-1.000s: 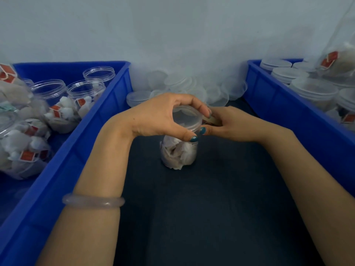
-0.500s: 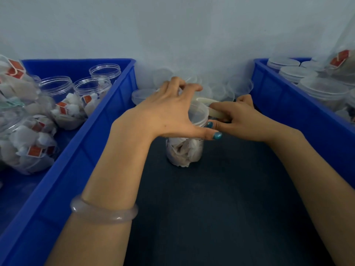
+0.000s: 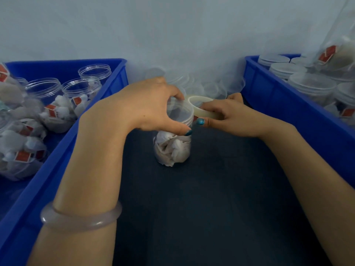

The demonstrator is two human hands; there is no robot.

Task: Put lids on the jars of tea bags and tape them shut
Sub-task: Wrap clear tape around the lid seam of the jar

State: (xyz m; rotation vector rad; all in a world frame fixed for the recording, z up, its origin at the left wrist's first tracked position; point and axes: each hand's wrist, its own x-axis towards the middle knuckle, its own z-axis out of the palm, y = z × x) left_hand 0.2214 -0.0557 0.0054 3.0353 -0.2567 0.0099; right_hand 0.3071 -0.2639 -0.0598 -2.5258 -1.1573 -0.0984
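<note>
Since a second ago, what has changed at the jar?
The right hand has brought the tape roll round toward the far side of the lid; its ring now shows, where it was mostly hidden. Nothing taken up or let go. The left hand still grips the lid, and the jar stays upright on the mat.

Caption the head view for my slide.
Left hand grips lidded tea-bag jar; right hand holds tape roll beside it.

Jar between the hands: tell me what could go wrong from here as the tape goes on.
1. The left hand holds the jar only at its lid; a sideways tape pull could tip it.
2. The tape roll in the right hand crowds the lid, so tape might land crooked or miss the seam.
</note>
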